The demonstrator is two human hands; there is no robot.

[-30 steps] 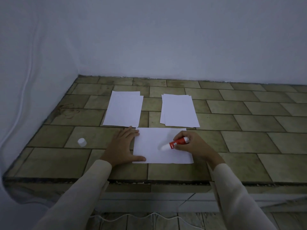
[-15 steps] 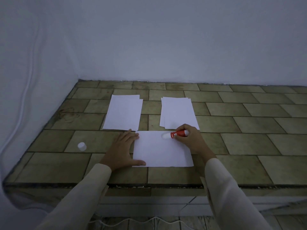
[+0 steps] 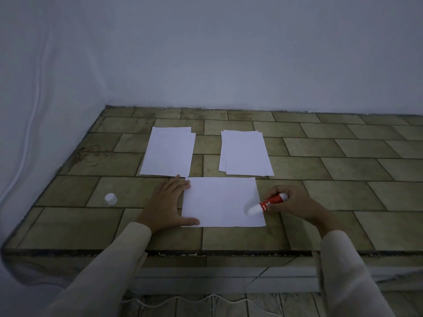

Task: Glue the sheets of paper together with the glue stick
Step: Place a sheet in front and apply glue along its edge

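A white sheet of paper (image 3: 219,201) lies landscape on the tiled counter in front of me. My left hand (image 3: 166,203) rests flat beside the sheet, fingers on its left edge and thumb on its lower left corner. My right hand (image 3: 291,203) grips a red glue stick (image 3: 269,204), whose white tip touches the sheet near its right edge. Two small stacks of white paper lie behind: a left stack (image 3: 168,152) and a right stack (image 3: 245,153).
The glue stick's white cap (image 3: 111,199) stands on the counter to the left of my left hand. The tiled counter (image 3: 343,179) ends at a front edge just below my wrists. White walls close off the left and back. A white cable lies on the floor below.
My right hand has carried the glue stick from the sheet's top edge down to its right edge. My left hand has stayed on the sheet.
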